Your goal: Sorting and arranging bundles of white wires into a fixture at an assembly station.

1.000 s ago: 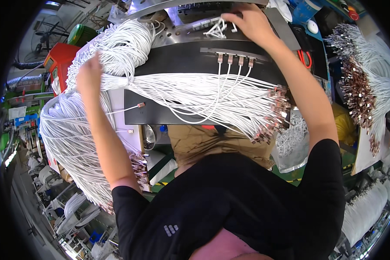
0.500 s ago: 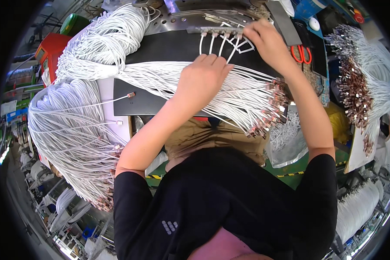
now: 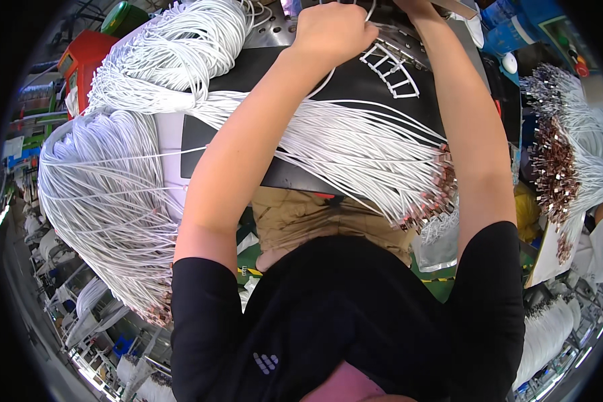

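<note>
My left hand (image 3: 335, 32) is at the top of the view, its fingers bent round white cables (image 3: 327, 82); the fingertips are partly cut off by the upper edge. To its right, my right hand (image 3: 414, 5) reaches past the upper edge, so its fingers and anything in them are out of sight. A white ladder-shaped plastic strip (image 3: 390, 71) lies on the black mat (image 3: 275, 63) between my forearms. Beneath my left forearm a bundle of white cables (image 3: 355, 137) spreads across the mat, its copper-coloured connectors (image 3: 430, 201) toward my right arm.
Coiled white cables (image 3: 174, 50) lie at the far left, and a large hanging bundle (image 3: 104, 194) stands nearer me. More connector-ended cables (image 3: 559, 154) hang at the right. A perforated metal plate (image 3: 271, 30) is at the back. A clear bag (image 3: 435, 248) hangs below the mat's right edge.
Both hands have moved away from me to the upper edge, the left with the cables. The metal bar with cable ends has left view. The plastic strip now lies apart from my hands.
</note>
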Tool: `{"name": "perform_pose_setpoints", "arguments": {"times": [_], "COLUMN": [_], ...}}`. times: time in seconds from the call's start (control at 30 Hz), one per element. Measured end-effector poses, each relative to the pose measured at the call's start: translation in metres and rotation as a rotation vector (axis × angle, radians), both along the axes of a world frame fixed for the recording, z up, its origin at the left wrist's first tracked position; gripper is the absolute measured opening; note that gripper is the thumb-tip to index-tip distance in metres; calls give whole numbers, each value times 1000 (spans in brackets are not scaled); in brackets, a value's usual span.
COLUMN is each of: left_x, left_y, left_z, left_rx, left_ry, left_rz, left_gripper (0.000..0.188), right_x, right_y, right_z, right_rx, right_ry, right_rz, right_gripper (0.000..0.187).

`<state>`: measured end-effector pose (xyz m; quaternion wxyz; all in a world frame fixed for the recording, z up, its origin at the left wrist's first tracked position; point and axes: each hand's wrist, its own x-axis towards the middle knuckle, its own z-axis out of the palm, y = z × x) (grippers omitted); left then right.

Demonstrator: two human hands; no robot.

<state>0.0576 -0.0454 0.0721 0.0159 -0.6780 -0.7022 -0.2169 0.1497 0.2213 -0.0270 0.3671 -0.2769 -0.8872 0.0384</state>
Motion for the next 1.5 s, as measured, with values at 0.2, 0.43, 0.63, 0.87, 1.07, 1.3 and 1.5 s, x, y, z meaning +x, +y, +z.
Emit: {"name": "perform_pose_setpoints", "arguments": {"times": [0.2, 0.43, 0.63, 0.87, 1.07, 1.3, 1.5], "left_x": [-30, -58, -50, -33, -8, 4, -16], "left_y": [-3, 25, 36, 2, -246, -329, -330], "left_z": [-14, -55, -66, -54, -36, -144, -183], "left_rx": [127, -135, 525, 439, -491, 132, 138], "left_ry": [-178, 195, 490, 218, -1659, -1881, -1630], "left_rz": [86, 64, 186, 119, -390, 612, 724], "left_gripper": [28, 31, 48, 32, 35, 31, 21], "right_x": [2, 13, 13, 56, 281, 299, 262], "right_y": [-77, -180, -185, -185, -286, -470, -456], "right_z": [29, 62, 71, 76, 31, -104, -64], "right_rx": [-34, 199, 173, -320, -369, -668, -1579], "right_ry": [-95, -21, -149, -14, 785, 188, 544], "right_rz": [52, 73, -170, 63, -502, -326, -504], "right_gripper": [28, 41, 42, 31, 29, 19, 30]}}
